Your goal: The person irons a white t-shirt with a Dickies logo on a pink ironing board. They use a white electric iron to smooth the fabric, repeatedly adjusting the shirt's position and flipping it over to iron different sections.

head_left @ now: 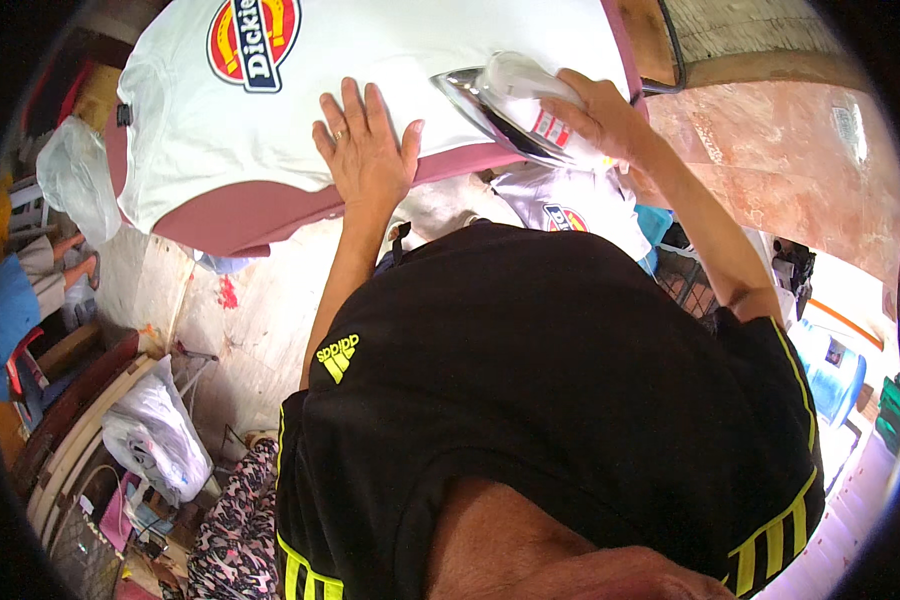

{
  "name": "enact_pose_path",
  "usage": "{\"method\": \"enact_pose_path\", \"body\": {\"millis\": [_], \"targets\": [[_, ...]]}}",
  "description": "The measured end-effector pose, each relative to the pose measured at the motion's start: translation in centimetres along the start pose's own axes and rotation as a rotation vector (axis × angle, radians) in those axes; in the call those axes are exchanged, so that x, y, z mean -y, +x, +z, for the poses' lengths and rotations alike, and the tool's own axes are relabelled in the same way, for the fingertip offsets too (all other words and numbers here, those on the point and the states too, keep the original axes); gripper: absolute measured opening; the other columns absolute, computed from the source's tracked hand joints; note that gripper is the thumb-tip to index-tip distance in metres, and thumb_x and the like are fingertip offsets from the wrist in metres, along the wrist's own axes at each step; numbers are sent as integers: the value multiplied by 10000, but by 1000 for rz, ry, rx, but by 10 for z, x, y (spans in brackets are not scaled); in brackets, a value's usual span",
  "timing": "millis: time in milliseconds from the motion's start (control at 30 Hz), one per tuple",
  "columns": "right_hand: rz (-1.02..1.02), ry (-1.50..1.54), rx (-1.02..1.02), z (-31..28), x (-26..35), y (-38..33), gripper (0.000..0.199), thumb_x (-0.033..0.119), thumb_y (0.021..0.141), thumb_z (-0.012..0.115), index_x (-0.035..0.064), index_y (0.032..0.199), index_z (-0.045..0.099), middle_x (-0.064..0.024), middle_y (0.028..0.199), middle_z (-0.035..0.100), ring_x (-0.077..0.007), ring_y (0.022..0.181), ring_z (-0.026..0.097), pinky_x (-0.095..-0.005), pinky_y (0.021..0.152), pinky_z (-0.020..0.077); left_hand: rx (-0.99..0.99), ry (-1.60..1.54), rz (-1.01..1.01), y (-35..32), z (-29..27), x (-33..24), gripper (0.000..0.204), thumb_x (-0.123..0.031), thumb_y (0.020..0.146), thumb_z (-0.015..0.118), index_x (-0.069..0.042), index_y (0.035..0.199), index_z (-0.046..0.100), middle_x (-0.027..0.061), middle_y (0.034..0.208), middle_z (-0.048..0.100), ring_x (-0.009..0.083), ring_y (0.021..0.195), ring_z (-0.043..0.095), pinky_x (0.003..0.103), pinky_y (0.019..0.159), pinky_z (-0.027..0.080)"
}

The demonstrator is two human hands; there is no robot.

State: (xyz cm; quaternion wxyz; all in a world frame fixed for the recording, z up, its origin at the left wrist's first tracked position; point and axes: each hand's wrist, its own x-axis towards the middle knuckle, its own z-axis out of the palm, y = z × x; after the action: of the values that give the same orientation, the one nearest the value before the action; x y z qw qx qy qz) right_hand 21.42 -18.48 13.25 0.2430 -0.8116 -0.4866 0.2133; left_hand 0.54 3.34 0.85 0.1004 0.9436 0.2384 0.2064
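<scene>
A white T-shirt [400,45] with a red, yellow and dark blue printed emblem [255,40] lies spread over an ironing board with a maroon cover [235,215]. My left hand [370,155] rests on the fabric near the board's close edge, fingers spread and palm down. To its right, my right hand [605,118] is wrapped around the handle of a white clothes iron [515,85] with a shiny metal base. The iron's tip points left, and it sits on the shirt close to the board's edge. My right fingers are partly hidden behind the handle.
Below the board hangs or lies another white shirt [615,195] with a similar print. A clear plastic bag [75,175] is at the board's left end. Lower left, a plastic-wrapped bundle [157,430] sits among clutter. A blue water jug [832,375] stands at right. Another person's legs [65,265] show far left.
</scene>
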Motion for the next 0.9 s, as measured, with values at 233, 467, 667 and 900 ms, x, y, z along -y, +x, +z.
{"method": "enact_pose_path", "body": {"millis": [233,467,667,900], "targets": [[267,-83,-304,-9,-41,52,473,476,999,544,18,1088,617,-211,876,663,-319,820,658,-401,758,497,27,33,6,3,-1,-2,773,-546,942,540,-22,1492,398,249,1585,303,512,1460,227,667,1127,181],[-58,-178,-169,-62,-49,143,550,482,1000,554,-56,1093,618,-292,987,674,-363,934,680,-466,795,516,16,88,-30,0,-3,-1,822,-631,932,503,-54,1509,403,239,1589,313,489,1471,243,679,1124,197],[-47,-208,82,-40,-40,49,524,488,979,577,-4,1160,591,-291,989,668,-430,944,666,-492,806,521,-51,157,-59,-5,-3,5,786,-638,951,474,-69,1492,438,255,1552,375,505,1440,307,675,1112,230],[-241,-142,200,-45,-42,-7,471,474,980,610,38,1157,607,-175,740,675,-276,662,699,-398,618,543,-60,179,-80,-4,0,2,756,-628,970,436,-98,1508,434,220,1574,366,464,1457,305,643,1130,233]]}}
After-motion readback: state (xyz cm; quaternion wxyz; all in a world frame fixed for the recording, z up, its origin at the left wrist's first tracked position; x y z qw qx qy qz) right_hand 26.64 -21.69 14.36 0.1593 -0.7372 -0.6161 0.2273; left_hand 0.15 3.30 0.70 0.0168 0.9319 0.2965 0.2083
